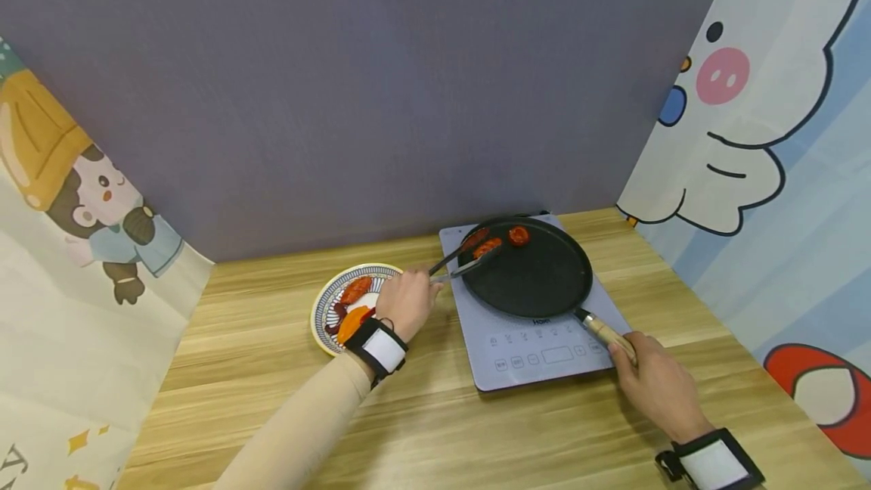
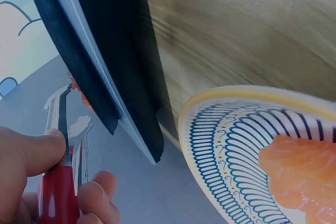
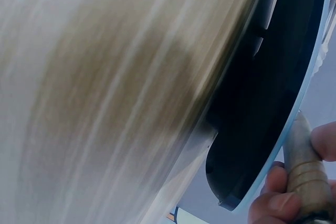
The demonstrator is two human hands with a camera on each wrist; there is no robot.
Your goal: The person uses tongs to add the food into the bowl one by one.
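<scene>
I am looking down on a pale wooden counter (image 1: 258,369) that is sitting in a booth, with a plain grey wall along its far edge and cartoon-printed curtains hanging at its left and right edges. Nearest to me, toward the counter's near right corner, my right hand (image 1: 656,384) is curling its fingers round the wooden handle (image 1: 608,335) of a black pan (image 1: 531,274); the right wrist view is showing the fingers wrapped about that handle. The pan is resting on a grey induction cooker (image 1: 537,358), which is lying on the right half of the counter with its control panel facing the near edge. A little further in, near the middle of the counter, my left hand (image 1: 406,301) is pinching a pair of metal tongs (image 1: 457,263) with red grips, thumb on one arm and fingers on the other, as the left wrist view is showing. The tongs are reaching over the pan's left rim, and their tips are closing on a red-orange piece of food (image 1: 486,248) lying in the far part of the pan. Another red piece (image 1: 519,234) is lying just beside it, closer to the far rim. Just left of my left hand, a round plate (image 1: 325,301) with a blue striped rim is sitting on the counter, carrying orange and dark red pieces of food (image 1: 354,289).
</scene>
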